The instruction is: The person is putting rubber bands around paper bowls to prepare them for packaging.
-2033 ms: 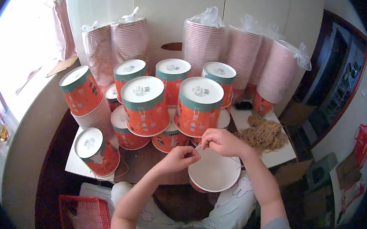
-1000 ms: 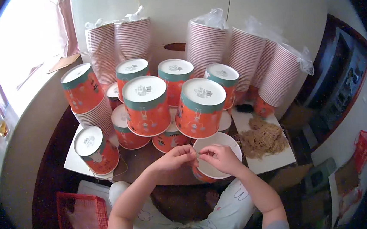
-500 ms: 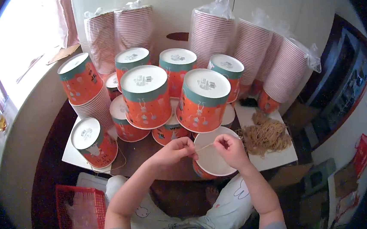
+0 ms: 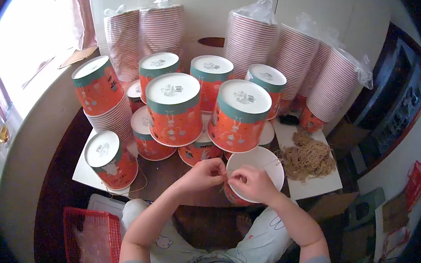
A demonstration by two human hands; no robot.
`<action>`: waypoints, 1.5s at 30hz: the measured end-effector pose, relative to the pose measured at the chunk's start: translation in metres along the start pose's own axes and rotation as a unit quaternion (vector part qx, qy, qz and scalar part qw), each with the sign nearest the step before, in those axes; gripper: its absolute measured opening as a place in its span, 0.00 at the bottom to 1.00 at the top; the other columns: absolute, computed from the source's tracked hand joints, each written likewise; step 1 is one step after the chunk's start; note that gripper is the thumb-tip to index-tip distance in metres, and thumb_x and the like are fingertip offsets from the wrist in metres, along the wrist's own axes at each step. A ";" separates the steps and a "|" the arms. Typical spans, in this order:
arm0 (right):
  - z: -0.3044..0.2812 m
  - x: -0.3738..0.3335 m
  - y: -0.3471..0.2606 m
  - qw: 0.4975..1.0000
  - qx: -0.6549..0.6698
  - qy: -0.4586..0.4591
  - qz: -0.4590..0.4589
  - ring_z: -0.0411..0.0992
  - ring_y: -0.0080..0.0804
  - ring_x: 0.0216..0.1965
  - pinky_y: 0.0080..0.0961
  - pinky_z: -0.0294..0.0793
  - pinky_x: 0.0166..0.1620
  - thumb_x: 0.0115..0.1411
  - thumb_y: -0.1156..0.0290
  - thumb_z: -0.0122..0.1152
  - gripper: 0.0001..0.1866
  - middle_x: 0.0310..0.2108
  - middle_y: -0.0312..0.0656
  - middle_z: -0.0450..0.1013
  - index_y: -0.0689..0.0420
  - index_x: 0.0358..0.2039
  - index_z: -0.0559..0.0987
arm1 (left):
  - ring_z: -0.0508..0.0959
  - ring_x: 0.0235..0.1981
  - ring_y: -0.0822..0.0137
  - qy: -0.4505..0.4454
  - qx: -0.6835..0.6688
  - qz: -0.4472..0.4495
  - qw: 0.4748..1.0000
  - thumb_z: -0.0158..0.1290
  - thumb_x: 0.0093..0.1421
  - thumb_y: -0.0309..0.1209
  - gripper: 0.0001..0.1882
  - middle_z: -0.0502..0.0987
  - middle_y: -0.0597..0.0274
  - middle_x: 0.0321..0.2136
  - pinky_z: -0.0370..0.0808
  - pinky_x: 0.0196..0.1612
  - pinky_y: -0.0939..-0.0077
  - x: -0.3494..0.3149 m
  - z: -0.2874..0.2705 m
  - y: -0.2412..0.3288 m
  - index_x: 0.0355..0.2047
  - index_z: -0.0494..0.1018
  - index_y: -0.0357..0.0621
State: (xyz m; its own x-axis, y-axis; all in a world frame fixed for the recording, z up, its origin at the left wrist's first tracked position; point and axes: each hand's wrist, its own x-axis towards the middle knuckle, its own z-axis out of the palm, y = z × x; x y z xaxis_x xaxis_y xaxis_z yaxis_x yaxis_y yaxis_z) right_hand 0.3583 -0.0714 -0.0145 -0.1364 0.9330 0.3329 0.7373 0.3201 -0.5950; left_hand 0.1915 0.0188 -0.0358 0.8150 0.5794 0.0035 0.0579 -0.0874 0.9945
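An open orange paper bucket [image 4: 267, 164], white inside, stands mouth up at the table's near edge. Over its left rim my left hand [image 4: 206, 174] pinches a thin tan string, its fingers closed. Close beside it, above the bucket's mouth, my right hand [image 4: 255, 183] also has thumb and fingers pinched together on the string. The fingers hide most of the string between them. To the right of the bucket lies a tangled heap of tan string [image 4: 309, 159].
Several upside-down orange and green buckets [image 4: 174, 109] stand stacked beyond my hands. At the left, another upside-down bucket [image 4: 111, 161] has a string loop beside it. Plastic-wrapped bucket stacks [image 4: 250, 37] line the wall. A red basket [image 4: 93, 244] sits low at left.
My right hand has moved left, up to my left hand, and the stretch of string seen between them is now mostly hidden. The whole view has shifted slightly.
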 end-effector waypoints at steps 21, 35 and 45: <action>0.011 0.003 -0.006 0.988 -0.129 0.072 -0.035 0.66 0.36 0.34 0.30 0.68 0.34 0.42 0.69 0.63 0.09 0.28 0.37 0.65 0.52 0.27 0.77 | 0.76 0.31 0.67 0.054 0.091 0.050 0.993 0.49 0.49 0.24 0.14 0.75 0.53 0.25 0.71 0.34 0.74 -0.009 0.001 0.004 0.35 0.60 0.35; 0.013 0.002 0.004 0.989 -0.097 0.097 -0.048 0.67 0.34 0.29 0.29 0.69 0.32 0.41 0.70 0.62 0.04 0.22 0.36 0.66 0.53 0.19 0.77 | 0.76 0.30 0.64 0.109 0.160 0.038 0.980 0.50 0.49 0.29 0.12 0.74 0.53 0.25 0.71 0.33 0.73 -0.013 0.002 0.009 0.31 0.64 0.37; 0.009 0.003 0.013 0.998 -0.011 0.066 0.007 0.66 0.25 0.23 0.19 0.67 0.27 0.41 0.72 0.63 0.05 0.23 0.36 0.67 0.57 0.21 0.78 | 0.76 0.26 0.60 0.094 0.351 0.024 0.931 0.55 0.46 0.37 0.10 0.76 0.58 0.22 0.72 0.30 0.69 -0.015 0.014 -0.003 0.25 0.75 0.45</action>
State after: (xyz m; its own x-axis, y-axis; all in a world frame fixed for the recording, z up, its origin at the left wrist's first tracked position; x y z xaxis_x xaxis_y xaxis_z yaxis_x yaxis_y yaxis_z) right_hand 0.3617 -0.0630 -0.0275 -0.0388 0.9076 0.4181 0.7528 0.3017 -0.5850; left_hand 0.1872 -0.0006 -0.0400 0.7149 0.6869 0.1310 0.4403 -0.5877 0.6788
